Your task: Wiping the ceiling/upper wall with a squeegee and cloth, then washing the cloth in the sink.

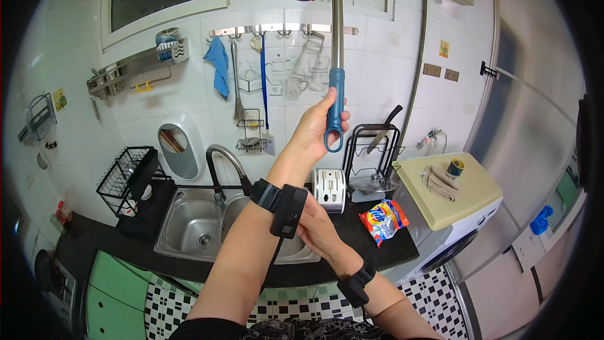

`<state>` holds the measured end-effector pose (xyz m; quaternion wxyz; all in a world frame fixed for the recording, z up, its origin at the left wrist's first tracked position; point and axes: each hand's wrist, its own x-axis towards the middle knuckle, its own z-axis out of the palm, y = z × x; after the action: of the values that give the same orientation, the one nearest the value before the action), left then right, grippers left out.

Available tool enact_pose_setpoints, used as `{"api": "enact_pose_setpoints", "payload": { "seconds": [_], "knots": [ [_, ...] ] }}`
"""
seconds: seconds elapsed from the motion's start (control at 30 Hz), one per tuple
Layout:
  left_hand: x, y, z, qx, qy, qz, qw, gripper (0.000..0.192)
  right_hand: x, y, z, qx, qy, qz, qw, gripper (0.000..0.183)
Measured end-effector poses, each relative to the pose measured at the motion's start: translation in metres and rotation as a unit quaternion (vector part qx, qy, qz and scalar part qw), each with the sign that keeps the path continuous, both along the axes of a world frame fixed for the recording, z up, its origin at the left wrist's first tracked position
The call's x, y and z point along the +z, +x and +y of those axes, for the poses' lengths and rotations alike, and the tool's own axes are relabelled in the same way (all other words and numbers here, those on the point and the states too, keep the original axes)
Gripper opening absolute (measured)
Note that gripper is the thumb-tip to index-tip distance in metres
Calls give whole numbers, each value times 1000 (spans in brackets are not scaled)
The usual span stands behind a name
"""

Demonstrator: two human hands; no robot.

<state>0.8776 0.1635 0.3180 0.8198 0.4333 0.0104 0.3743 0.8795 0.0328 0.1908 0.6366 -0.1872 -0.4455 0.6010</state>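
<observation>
My left hand (322, 125) is raised in front of the tiled wall and grips the blue plastic handle (337, 89) of a metal pole (337, 23). A hanging loop forms the handle's lower end, and the pole's upper end runs out of view. On my left forearm sits a black strapped device (289, 211). My right hand (317, 224) is close against that device, its fingertips partly hidden behind it, so I cannot tell whether it grips it. Another black device (356, 284) is strapped to my right wrist.
Below my arms is a double steel sink (188, 219) with a tap (229, 156). A Tide bag (384, 219) lies on the black counter (349, 255), beside a steel utensil holder (329, 189) and a black rack (373, 151). A washing machine (453, 236) stands right; a hook rail (283, 30) spans the wall.
</observation>
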Motion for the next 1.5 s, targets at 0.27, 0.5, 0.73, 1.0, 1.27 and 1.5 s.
{"api": "enact_pose_setpoints", "payload": {
  "seconds": [0.27, 0.5, 0.73, 1.0, 1.27, 1.5],
  "knots": [
    [10, 6, -15, -13, -10, -42, 999, 35, -29, 0, 18, 196, 12, 223, 955, 48],
    [22, 0, -27, -36, -35, -66, 997, 34, -5, -17, 9, 112, -78, 246, 960, 35],
    [24, 0, -36, -32, -46, -75, 996, 34, -18, -15, 13, 63, -35, 164, 984, 60],
    [14, 6, -22, -62, -30, -62, 996, 38, -22, 5, 13, 99, 76, -27, 992, 63],
    [7, -5, -16, 0, 6, -10, 1000, 40, 13, 43, 15, 78, 88, -261, 958, 59],
    [14, -12, -24, 90, 147, 122, 977, 40, 92, 80, 23, -56, 72, 8, 996, 36]
  ]
}}
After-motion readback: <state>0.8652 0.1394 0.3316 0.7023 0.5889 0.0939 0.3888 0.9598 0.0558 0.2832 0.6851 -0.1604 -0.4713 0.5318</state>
